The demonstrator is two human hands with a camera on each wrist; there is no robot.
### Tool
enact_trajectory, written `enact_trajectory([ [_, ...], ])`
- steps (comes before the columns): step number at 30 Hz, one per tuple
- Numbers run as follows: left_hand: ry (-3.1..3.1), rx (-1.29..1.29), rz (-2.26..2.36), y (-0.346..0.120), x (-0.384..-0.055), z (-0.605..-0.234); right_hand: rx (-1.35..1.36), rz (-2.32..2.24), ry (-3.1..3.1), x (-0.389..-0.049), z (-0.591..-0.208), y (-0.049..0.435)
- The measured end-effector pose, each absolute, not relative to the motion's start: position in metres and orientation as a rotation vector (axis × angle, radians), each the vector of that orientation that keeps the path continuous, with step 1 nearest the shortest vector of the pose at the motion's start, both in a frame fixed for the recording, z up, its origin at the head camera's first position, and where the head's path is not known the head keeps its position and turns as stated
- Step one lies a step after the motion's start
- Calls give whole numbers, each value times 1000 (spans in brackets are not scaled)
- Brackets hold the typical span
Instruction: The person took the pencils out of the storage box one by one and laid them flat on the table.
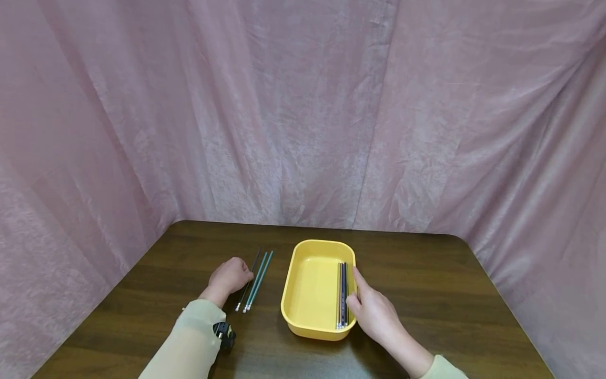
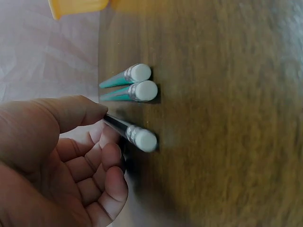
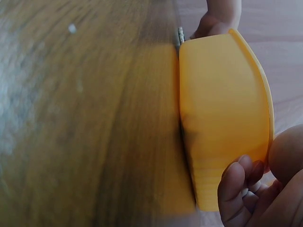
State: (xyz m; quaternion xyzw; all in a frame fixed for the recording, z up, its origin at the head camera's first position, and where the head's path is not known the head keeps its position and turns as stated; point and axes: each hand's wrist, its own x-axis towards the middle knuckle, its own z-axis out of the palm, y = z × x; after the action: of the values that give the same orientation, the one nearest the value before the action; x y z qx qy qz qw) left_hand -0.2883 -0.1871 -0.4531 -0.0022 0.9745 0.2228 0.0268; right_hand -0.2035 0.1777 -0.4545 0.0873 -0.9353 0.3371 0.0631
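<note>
I see a dark wood-grain desk point(image 1: 407, 263) before draped pink velvety fabric point(image 1: 303, 116). My left hand point(image 1: 230, 276) pinches a slim black pencil with a white eraser point(image 2: 118, 124), beside two teal pencils point(image 1: 261, 279); my right hand point(image 1: 376, 310) grips the rounded yellow plastic tray point(image 1: 312, 289) holding dark pencils point(image 1: 342, 295), markings illegible.

No text, label, brand, number or sign is legible anywhere.

Pink draped curtain point(image 1: 303, 105), dark wooden table point(image 1: 445, 295)
</note>
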Motion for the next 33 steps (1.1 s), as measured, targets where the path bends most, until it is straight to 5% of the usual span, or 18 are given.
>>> enact_trajectory([
  [33,3017,-55,671,-177,-287,-456,277,1008,-2815,-204,-457,178],
])
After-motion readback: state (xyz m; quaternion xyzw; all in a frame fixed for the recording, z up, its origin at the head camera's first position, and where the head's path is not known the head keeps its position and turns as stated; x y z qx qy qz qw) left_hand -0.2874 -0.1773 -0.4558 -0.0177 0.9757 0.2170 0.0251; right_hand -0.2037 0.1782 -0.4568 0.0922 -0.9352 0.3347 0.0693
